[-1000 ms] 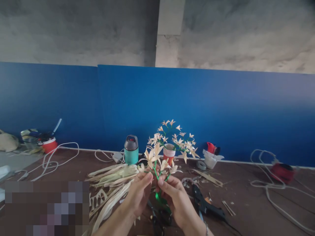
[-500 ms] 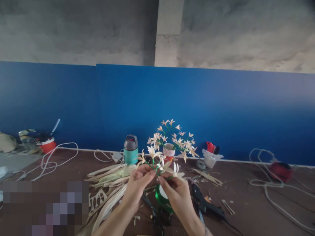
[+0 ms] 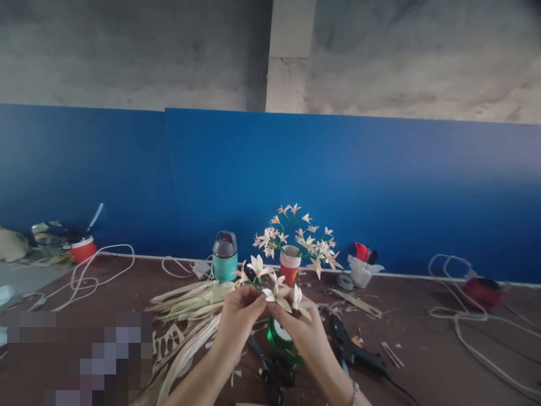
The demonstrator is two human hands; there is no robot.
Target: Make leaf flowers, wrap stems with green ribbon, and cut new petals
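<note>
A spray of cream artificial flowers (image 3: pixel 276 294) on a green stem is held up between my two hands above the table. My left hand (image 3: pixel 239 316) pinches the stem from the left, its thumb pointing inward. From the right, my right hand (image 3: pixel 298 324) has its fingers closed on the same spray, with thumb tip close to the left thumb. The stem between the fingertips is largely hidden by petals. Below the hands lie a roll of green ribbon (image 3: pixel 276 336) and black-handled scissors (image 3: pixel 274 375). More finished flowers (image 3: pixel 310 243) stand in stacked paper cups (image 3: pixel 290 264) behind.
Dried husk strips (image 3: pixel 190 304) lie on the left, near a teal-and-grey canister (image 3: pixel 225 256). A black glue gun (image 3: pixel 355 349) rests to the right with its cord. Farther right are a white container (image 3: pixel 361 273), a red reel (image 3: pixel 484 294) and loose white cable (image 3: pixel 460 332).
The spray has turned and tipped between my hands, its blossoms now lower and facing me more. My hands have drawn slightly closer together, both keeping hold.
</note>
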